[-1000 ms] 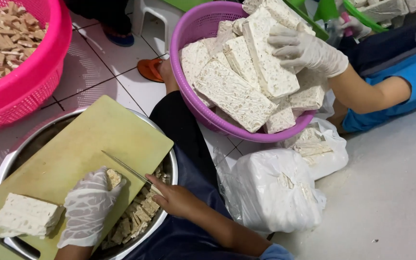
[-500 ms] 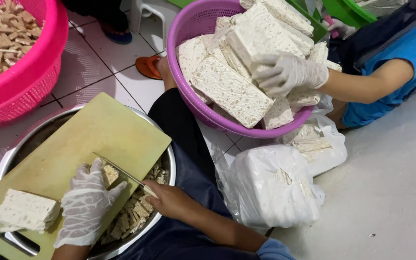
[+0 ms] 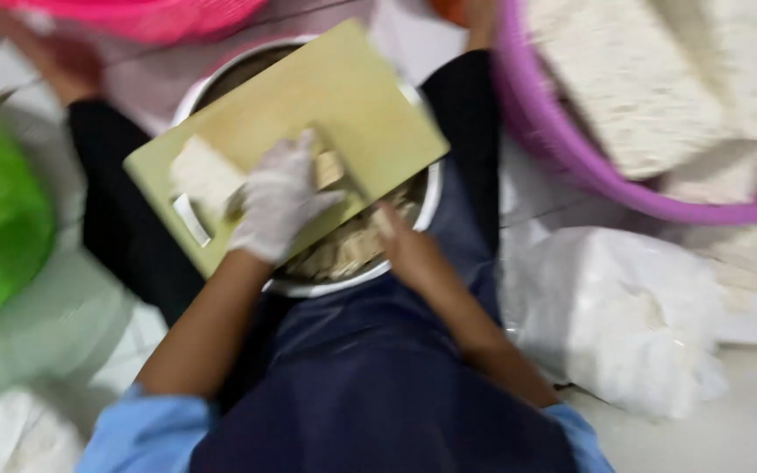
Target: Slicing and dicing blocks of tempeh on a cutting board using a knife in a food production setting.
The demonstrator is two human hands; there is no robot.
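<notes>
Since half a second ago, my view swung left and blurred; my gloved left hand (image 3: pixel 280 200) presses flat, fingers spread, on the cutting board (image 3: pixel 308 114), while my right hand (image 3: pixel 406 250) clasps a knife.

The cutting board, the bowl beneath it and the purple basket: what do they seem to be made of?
Cutting board: probably plastic, a flat, even yellow-green with a matte look. Bowl: likely steel, given its thin, pale, shiny rim. Purple basket: apparently moulded plastic, a smooth, uniformly coloured wall. The picture is blurred, so finishes stay uncertain.
</notes>
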